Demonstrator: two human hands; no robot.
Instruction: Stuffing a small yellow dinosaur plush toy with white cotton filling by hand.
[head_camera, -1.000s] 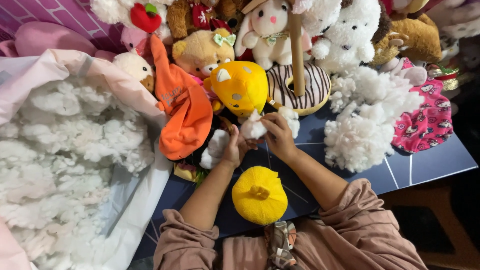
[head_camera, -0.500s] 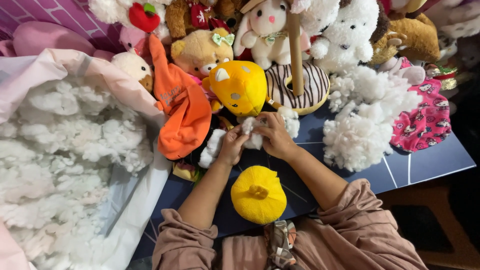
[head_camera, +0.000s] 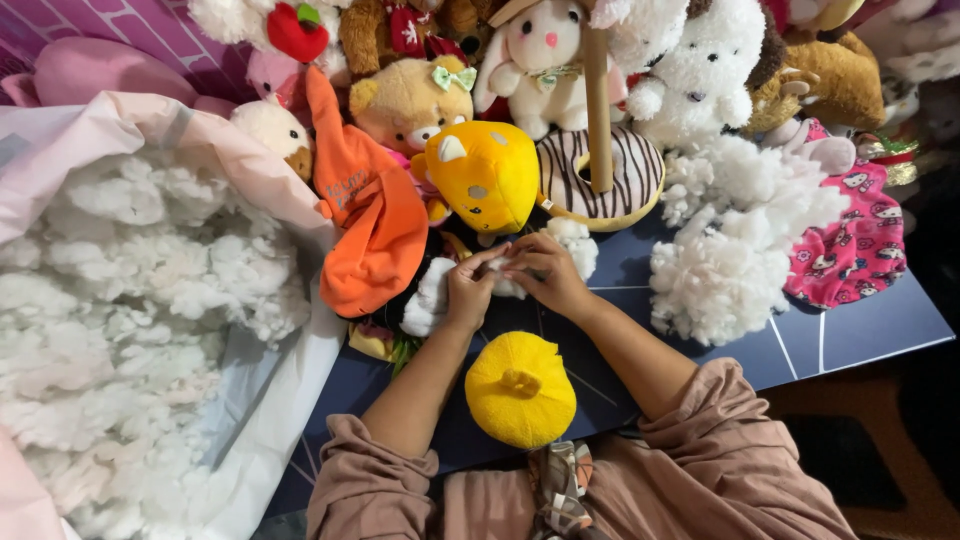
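Stuffing sits pinched between both hands, left hand and right hand closed on it, twelve o'clock of the yellow plush, within easy reach.

We note a fluffy white fibre stuffing tuft, a matt yellow plush fabric ball, and a smooth dark-blue tabletop.

A single head-worn view is provided, directed steeply downward from close above. The left hand and right hand are framed near centre, forearms entering from the lower edge.
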